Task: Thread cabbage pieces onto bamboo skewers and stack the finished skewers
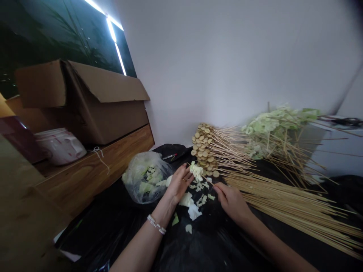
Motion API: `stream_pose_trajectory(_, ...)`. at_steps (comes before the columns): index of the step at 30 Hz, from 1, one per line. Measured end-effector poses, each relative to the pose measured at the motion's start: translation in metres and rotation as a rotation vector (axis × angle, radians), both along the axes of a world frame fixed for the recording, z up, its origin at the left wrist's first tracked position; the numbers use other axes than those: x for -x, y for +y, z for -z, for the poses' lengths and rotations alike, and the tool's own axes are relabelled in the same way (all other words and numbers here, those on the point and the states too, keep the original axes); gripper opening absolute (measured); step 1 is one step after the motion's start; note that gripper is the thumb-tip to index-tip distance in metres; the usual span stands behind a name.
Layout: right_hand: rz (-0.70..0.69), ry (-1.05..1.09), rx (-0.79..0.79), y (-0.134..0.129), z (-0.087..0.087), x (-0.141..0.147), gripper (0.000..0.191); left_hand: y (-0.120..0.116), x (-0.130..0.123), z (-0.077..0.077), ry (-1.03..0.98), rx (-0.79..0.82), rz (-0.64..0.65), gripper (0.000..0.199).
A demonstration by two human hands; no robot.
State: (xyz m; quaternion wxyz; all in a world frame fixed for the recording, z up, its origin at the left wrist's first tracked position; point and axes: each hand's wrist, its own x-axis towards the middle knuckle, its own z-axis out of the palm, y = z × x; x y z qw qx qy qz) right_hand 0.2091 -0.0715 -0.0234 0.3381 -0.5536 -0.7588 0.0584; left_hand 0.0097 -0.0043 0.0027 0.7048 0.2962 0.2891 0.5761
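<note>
My right hand (pixel 229 199) pinches a thin wooden skewer (pixel 208 181) that points up and to the left. Pale cabbage pieces (pixel 196 171) are threaded in a bunch near its far end. Beside that bunch is my left hand (pixel 180 181), palm turned up and fingers stretched out, wearing a ring and a beaded bracelet at the wrist. Whether its fingertips touch the cabbage, I cannot tell. Loose cabbage scraps (pixel 194 212) lie on the black plastic sheet (pixel 195 249) below both hands. To the left sits a clear plastic bag (pixel 136 173) with cabbage leaves inside.
Skewers of round pale slices (pixel 203 147) are stacked behind my hands. A spread of bare skewers (pixel 283 204) lies to the right, below a heap of cabbage skewers (pixel 272 124). On a wooden ledge at left stand a cardboard box (pixel 113 117) and a white container (pixel 61 145).
</note>
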Motion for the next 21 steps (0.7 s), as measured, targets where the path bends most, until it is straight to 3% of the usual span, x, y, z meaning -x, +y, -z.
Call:
stream_pose_trajectory(3, -0.028, 0.055, 0.012, -0.002, -0.002, 0.004, 0.035, -0.007, -0.004, 0.005, -0.021, -0.030, 0.258, 0.035)
stream_pose_trajectory(5, -0.055, 0.080, 0.012, -0.004, -0.003, 0.007, 0.034, -0.009, -0.006, 0.007, -0.046, -0.048, 0.325, 0.029)
stream_pose_trajectory(11, -0.082, 0.138, -0.025, -0.003, -0.001, 0.008, 0.030, -0.010, -0.010, 0.011, -0.076, 0.066, 0.301, 0.021)
stream_pose_trajectory(17, -0.021, 0.070, -0.101, -0.002, 0.004, 0.008, 0.031, -0.016, -0.016, 0.008, 0.086, 0.001, 0.197, 0.031)
stream_pose_trajectory(21, 0.035, -0.039, -0.162, -0.003, 0.007, 0.006, 0.031, -0.017, -0.017, 0.008, 0.177, 0.046, 0.185, 0.033)
